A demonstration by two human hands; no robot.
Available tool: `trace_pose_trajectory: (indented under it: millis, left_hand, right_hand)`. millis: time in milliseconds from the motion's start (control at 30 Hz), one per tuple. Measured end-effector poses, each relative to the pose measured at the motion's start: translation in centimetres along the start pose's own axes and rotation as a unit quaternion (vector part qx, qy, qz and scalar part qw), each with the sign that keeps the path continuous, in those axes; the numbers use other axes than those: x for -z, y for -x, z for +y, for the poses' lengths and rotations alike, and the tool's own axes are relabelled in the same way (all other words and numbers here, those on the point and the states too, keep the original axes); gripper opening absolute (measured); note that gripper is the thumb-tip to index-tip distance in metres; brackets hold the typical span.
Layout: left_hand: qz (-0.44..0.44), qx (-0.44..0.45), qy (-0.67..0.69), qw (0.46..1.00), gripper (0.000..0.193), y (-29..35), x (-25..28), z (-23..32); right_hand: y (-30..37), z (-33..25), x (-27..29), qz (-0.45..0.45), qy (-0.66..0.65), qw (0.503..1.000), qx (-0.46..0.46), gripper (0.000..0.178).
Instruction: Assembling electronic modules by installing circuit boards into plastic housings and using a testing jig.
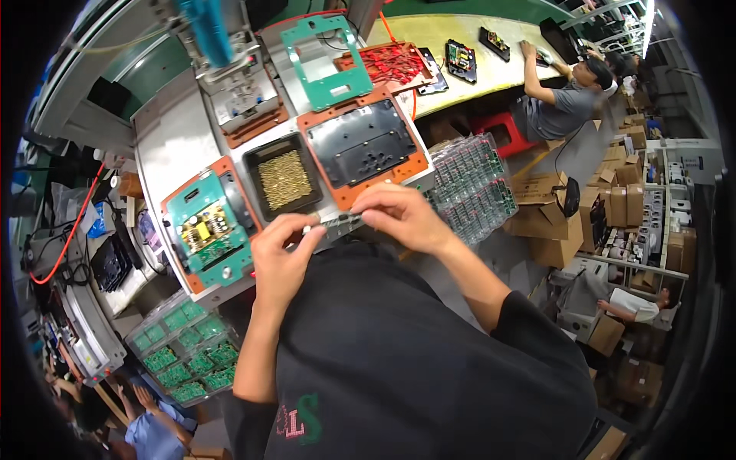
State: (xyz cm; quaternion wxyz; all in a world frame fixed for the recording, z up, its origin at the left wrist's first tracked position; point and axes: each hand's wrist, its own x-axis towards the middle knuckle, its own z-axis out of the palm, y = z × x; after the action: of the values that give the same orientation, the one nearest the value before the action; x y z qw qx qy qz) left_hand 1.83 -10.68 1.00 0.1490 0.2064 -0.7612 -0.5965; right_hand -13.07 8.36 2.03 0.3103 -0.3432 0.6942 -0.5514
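Observation:
Close in front of my body, a narrow circuit board strip (340, 223) spans the gap between my two hands. My left hand (282, 249) pinches its left end between thumb and fingers. At the other end, my right hand (402, 217) has its fingertips closed on the strip. Just beyond them lies a black plastic panel (364, 146) in an orange fixture (414, 163). A dark bin (251, 165) of small brass-coloured parts (284, 179) stands left of that. Further left, a green and orange fixture (184, 201) carries a populated circuit board (205, 230).
Clear trays of narrow boards (475, 188) sit at right; trays of green boards (184, 349) are lower left. A press (238, 96) stands behind the bin. Beyond are a green frame (326, 65), red parts (391, 64) and a seated co-worker (563, 100) at a yellow table (429, 31).

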Motion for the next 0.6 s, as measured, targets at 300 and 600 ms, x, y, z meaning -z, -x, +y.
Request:
trace_pose_trajectory:
  millis: [300, 600]
  left_hand:
    - [-0.014, -0.01, -0.123, 0.992, 0.017, -9.2, -9.1, -0.5]
    - [-0.022, -0.244, -0.33, 0.912, 0.025, -6.8, -10.8, -2.5]
  right_hand:
    - [-7.3, 7.0, 12.1, -0.043, 0.106, 0.99, 0.087, 0.014]
    - [-6.4, 10.8, 13.7, -0.092, 0.224, 0.918, 0.313, 0.019]
